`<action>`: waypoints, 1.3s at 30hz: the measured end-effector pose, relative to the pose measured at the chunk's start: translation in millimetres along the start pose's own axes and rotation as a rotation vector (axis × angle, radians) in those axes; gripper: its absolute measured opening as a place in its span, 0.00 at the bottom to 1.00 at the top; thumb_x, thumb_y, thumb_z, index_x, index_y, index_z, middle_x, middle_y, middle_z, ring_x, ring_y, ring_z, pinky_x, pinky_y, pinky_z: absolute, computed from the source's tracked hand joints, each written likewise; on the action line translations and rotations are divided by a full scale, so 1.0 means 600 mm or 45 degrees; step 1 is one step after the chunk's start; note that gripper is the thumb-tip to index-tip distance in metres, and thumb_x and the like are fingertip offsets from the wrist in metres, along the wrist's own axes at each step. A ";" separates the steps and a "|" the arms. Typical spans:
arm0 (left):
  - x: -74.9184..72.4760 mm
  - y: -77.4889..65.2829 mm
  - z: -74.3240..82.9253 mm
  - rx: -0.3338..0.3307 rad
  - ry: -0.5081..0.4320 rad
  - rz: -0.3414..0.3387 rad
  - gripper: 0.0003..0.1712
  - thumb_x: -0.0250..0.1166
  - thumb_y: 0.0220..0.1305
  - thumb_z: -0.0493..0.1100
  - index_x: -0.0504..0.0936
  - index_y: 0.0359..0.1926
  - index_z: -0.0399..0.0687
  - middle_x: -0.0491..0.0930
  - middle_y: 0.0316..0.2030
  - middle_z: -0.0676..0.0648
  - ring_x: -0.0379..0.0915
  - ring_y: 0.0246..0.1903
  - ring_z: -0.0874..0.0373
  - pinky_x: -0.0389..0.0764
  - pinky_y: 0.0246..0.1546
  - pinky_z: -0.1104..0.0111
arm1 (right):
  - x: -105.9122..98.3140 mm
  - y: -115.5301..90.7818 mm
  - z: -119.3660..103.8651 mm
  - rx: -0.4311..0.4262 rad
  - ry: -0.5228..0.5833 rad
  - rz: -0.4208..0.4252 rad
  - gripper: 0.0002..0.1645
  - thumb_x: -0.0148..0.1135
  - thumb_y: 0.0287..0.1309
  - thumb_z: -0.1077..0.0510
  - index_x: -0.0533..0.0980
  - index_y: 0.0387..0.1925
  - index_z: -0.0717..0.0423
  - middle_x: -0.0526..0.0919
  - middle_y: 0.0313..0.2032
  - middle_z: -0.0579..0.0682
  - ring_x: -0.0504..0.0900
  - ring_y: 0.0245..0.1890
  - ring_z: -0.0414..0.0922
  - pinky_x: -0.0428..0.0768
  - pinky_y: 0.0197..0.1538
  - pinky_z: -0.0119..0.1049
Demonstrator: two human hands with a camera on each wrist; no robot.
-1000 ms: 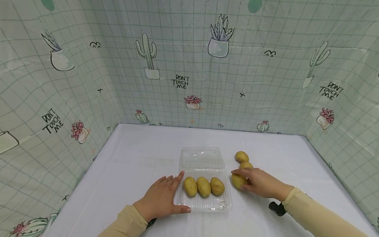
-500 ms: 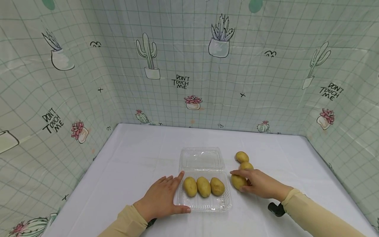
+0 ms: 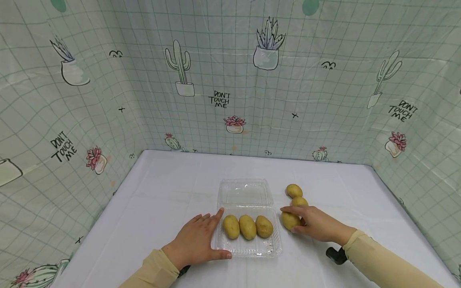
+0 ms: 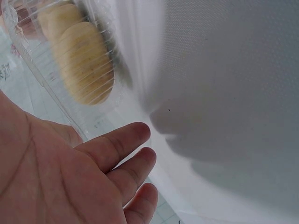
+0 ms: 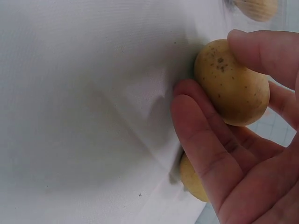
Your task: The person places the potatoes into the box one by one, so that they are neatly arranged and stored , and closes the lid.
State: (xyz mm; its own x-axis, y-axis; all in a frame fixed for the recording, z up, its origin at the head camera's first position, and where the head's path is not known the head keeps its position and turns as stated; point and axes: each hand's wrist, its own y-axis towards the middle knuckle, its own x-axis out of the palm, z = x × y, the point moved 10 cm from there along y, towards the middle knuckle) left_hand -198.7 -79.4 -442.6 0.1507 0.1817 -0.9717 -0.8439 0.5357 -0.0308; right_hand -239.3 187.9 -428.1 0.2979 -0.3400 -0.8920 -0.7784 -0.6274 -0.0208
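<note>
A clear plastic clamshell container (image 3: 248,251) lies with its lid (image 3: 245,194) folded back, three potatoes (image 3: 247,227) side by side in its base. My left hand (image 3: 196,242) spreads along its left side, index fingertip and thumb at the edge. In the left wrist view that hand (image 4: 70,172) has fairly straight fingers beside the ribbed wall. To the right of the container, my right hand (image 3: 317,224) pinches a potato (image 3: 289,221) between thumb and fingers. The right wrist view shows this speckled potato (image 5: 233,88) low by the cloth, the thumb over one side and fingers on the other.
Two more potatoes (image 3: 294,191) lie behind the right hand, the nearer one partly covered by its fingers. White cloth (image 3: 173,184) spreads over the table. A patterned curtain (image 3: 230,80) stands at the back and both sides. A black wrist device (image 3: 336,255) hangs under the right wrist.
My right hand's fingers and thumb have shifted very slightly left around the potato. The left hand, container and other potatoes have stayed where they were.
</note>
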 end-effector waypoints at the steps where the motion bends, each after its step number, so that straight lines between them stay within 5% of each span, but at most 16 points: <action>1: 0.000 0.000 0.000 0.000 0.001 0.001 0.67 0.56 0.52 0.83 0.54 0.78 0.43 0.69 0.68 0.43 0.67 0.65 0.44 0.62 0.67 0.51 | 0.000 0.000 0.000 0.000 -0.001 0.003 0.33 0.71 0.58 0.60 0.73 0.65 0.54 0.77 0.37 0.40 0.73 0.30 0.34 0.75 0.35 0.31; 29: -0.013 -0.004 0.006 0.040 0.017 0.050 0.67 0.56 0.52 0.83 0.53 0.78 0.41 0.72 0.65 0.41 0.69 0.64 0.44 0.65 0.66 0.52 | 0.000 -0.002 0.005 0.053 0.058 0.004 0.33 0.71 0.58 0.61 0.73 0.66 0.53 0.75 0.27 0.37 0.72 0.26 0.35 0.75 0.32 0.31; 39: -0.011 -0.006 0.005 0.025 0.006 0.038 0.67 0.57 0.52 0.83 0.53 0.78 0.42 0.72 0.66 0.41 0.68 0.64 0.44 0.64 0.66 0.51 | 0.000 -0.004 0.009 0.072 0.141 0.035 0.34 0.71 0.58 0.61 0.73 0.65 0.54 0.80 0.47 0.45 0.75 0.27 0.36 0.78 0.32 0.32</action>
State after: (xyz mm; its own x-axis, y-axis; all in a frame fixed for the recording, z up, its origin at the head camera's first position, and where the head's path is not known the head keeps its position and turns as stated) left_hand -195.2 -79.9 -435.6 0.1233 0.1938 -0.9733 -0.8376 0.5463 0.0027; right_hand -240.3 193.3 -430.8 0.3323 -0.4338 -0.8375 -0.8164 -0.5769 -0.0251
